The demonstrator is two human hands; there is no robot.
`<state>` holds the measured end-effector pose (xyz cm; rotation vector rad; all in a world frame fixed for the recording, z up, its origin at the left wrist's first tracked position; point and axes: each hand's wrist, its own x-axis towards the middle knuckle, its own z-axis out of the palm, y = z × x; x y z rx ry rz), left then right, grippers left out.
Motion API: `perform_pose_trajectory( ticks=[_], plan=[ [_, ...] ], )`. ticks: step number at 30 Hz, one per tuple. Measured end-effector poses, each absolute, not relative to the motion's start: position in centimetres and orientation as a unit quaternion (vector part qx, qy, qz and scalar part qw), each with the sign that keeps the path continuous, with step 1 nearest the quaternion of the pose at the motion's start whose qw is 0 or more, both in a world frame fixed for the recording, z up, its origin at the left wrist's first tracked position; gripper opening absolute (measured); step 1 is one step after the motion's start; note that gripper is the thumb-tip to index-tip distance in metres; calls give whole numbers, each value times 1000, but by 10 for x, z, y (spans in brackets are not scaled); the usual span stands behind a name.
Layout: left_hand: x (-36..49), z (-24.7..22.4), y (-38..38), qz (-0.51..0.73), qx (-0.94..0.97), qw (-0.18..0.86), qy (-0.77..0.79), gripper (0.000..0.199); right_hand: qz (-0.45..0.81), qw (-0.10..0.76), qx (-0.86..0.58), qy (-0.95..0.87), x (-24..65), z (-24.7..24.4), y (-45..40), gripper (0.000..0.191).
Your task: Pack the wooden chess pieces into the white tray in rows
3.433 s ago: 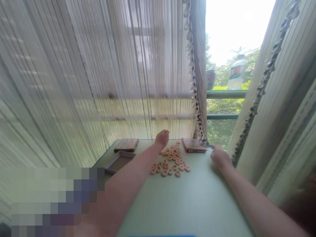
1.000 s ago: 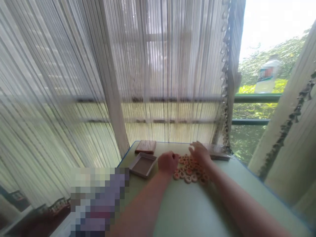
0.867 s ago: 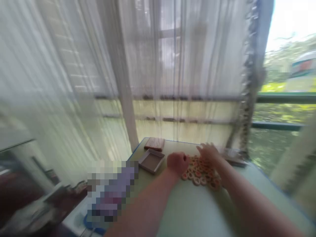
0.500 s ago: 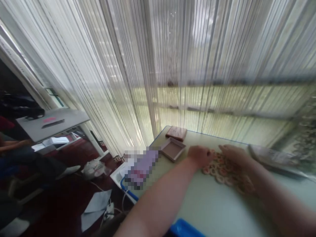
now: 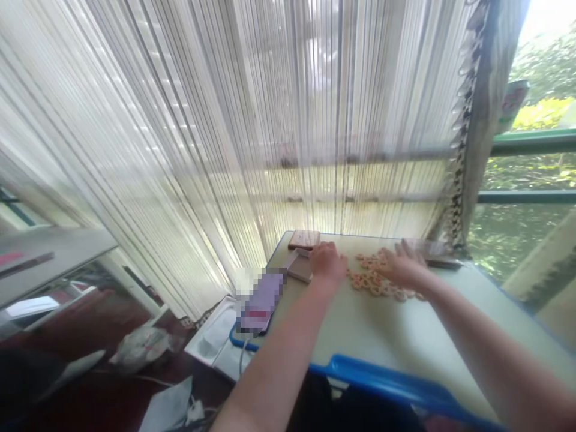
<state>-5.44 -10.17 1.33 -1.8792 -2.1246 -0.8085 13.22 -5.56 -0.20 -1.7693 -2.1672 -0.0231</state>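
Note:
Several small round wooden pieces [image 5: 375, 283] lie spread on the pale table [image 5: 360, 336] with a blue edge. My left hand [image 5: 328, 261] is at the right side of an open square box [image 5: 299, 266], its fingers curled; whatever they may hold is hidden. Over the right part of the pieces is my right hand [image 5: 405, 264], with fingers spread and nothing visibly gripped. Behind the open box lies a flat wooden-coloured square [image 5: 305, 239], perhaps its lid.
A phone [image 5: 261, 303] with a cable lies at the table's left edge. Behind my right hand is a flat clear-looking packet [image 5: 436, 252]. A string curtain [image 5: 270, 120] hangs beyond the table. A white box [image 5: 211, 336] stands lower left.
The view has turned to the right. My left hand has moved left from the pieces to the open box. My right hand remains by the pieces, its fingers now spread.

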Motion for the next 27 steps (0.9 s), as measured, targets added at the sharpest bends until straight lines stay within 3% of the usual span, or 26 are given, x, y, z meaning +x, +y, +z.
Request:
perform_pose_trajectory(
  ticks=[4,5,10,12,19,23,27],
  plan=[
    [-62,-17,-111,-270,-674,117,-678,29,-100,394,-584,-702,162,-40,-80,45],
    [-63,-22,-111,-269,-677,116,-676,30,-100,402,-582,-699,165,-49,-83,45],
    [-70,-28,-101,-222,-600,77,-765,52,0,291,-589,-754,162,-72,-74,47],
    [-72,-27,-99,-187,-606,39,-772,52,16,266,-593,-760,155,-74,-66,50],
    [-59,-13,-106,-140,-685,-3,-715,27,5,337,-536,-774,144,-71,-63,38],
    [-58,-4,-111,-182,-723,-15,-667,29,-22,325,-516,-792,143,-66,-69,36],
    [-73,-4,-110,-231,-631,37,-740,35,-22,338,-507,-793,145,-65,-68,38]
  ],
)
